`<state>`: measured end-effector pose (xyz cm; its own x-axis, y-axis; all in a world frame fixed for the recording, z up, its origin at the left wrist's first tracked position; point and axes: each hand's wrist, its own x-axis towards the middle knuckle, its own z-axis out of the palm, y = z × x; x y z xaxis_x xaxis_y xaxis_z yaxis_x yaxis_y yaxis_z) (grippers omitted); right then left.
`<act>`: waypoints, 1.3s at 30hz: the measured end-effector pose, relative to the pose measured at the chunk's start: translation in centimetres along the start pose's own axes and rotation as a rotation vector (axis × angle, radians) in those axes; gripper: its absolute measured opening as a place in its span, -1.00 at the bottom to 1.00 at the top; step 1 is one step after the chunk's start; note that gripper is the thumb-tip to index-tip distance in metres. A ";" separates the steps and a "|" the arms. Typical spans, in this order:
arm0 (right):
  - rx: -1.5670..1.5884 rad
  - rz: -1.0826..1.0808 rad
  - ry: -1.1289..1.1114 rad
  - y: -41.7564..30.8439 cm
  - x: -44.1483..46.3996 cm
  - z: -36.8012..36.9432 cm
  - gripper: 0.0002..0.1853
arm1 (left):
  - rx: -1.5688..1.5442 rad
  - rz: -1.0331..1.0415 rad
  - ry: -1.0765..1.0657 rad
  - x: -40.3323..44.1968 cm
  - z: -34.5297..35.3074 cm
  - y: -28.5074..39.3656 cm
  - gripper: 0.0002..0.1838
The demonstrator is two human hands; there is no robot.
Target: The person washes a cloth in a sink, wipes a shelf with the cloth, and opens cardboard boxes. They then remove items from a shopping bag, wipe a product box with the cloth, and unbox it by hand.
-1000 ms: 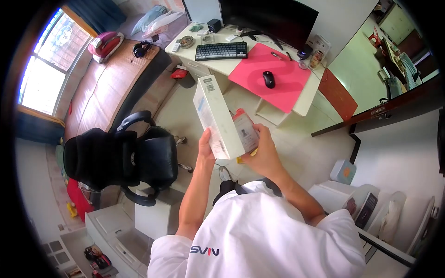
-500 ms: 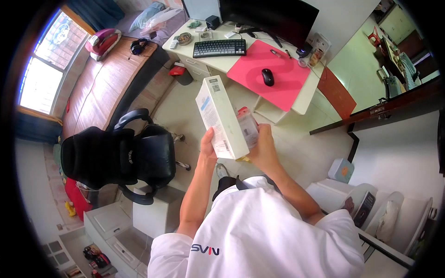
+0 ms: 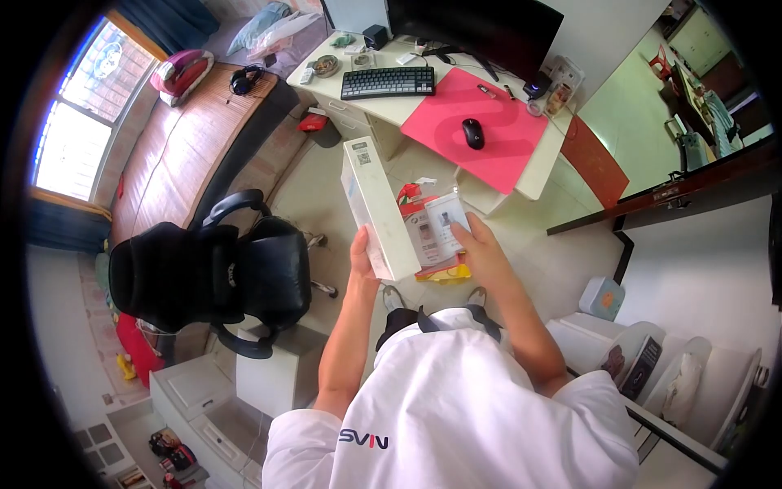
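Note:
My left hand (image 3: pixel 363 254) grips the lower left side of a long white box (image 3: pixel 383 213), which stands tilted with its narrow side facing up. My right hand (image 3: pixel 486 253) is closed on a flat white packet (image 3: pixel 445 220) with a small dark picture and print, thumb on its face. Between the box and that packet shows a red and white package (image 3: pixel 419 230). Below them a yellow package (image 3: pixel 444 275) pokes out. How these two are held is hidden. All of it is in front of my body, above the floor.
A white desk (image 3: pixel 383 130) ahead bears a keyboard (image 3: pixel 388 82), a pink mat (image 3: pixel 444 106) with a mouse (image 3: pixel 472 133), and a monitor (image 3: pixel 481 28). A black office chair (image 3: pixel 269 265) stands to my left. White shelving (image 3: pixel 590 334) and a dark door (image 3: pixel 692 191) are on the right.
The white box has shifted slightly left. My right hand has moved right, drawing the white packet apart from the box, and the red and yellow packages now show more.

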<state>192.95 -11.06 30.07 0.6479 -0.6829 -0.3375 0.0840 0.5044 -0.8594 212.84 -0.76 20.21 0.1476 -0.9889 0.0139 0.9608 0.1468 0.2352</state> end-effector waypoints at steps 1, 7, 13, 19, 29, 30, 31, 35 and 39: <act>0.076 -0.002 -0.018 0.1 0.2 -0.1 -0.76 | 0.014 0.026 0.055 0.0 0.3 -0.1 -0.48; 0.240 0.070 -0.049 0.0 0.3 -0.1 -0.74 | 0.104 0.026 0.103 -0.2 0.2 0.4 -0.42; 0.337 0.115 -0.098 2.0 1.2 -1.0 -0.68 | 0.092 0.057 0.116 0.3 1.2 -0.1 -0.44; -0.131 -0.040 -0.199 2.5 1.5 0.2 -0.64 | 0.124 0.042 0.183 0.7 1.5 -0.1 -0.37; -0.187 -0.341 0.079 -1.5 2.9 -3.9 -0.68 | 0.221 -0.265 0.215 -1.6 -3.1 2.5 -0.29; -0.187 -0.345 0.081 -2.1 3.2 -4.3 -0.68 | 0.227 -0.326 0.190 -1.8 -2.8 2.5 -0.30; -0.577 -0.577 0.273 -2.7 3.4 -4.7 -0.70 | 0.256 -0.340 0.204 -2.0 -2.5 2.5 -0.31; -1.048 -0.948 0.438 -1.0 5.1 -4.4 -0.74 | 0.250 -0.368 0.215 -0.8 -1.8 0.7 -0.33; -1.397 -0.778 0.190 4.6 6.3 -5.3 -0.64 | 0.252 -0.406 0.206 2.0 0.3 -1.3 -0.35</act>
<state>193.43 -15.85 21.93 0.6721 -0.6369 0.3776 -0.4597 -0.7588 -0.4615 211.85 -2.92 20.28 -0.1579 -0.9366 -0.3129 0.8678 -0.2828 0.4086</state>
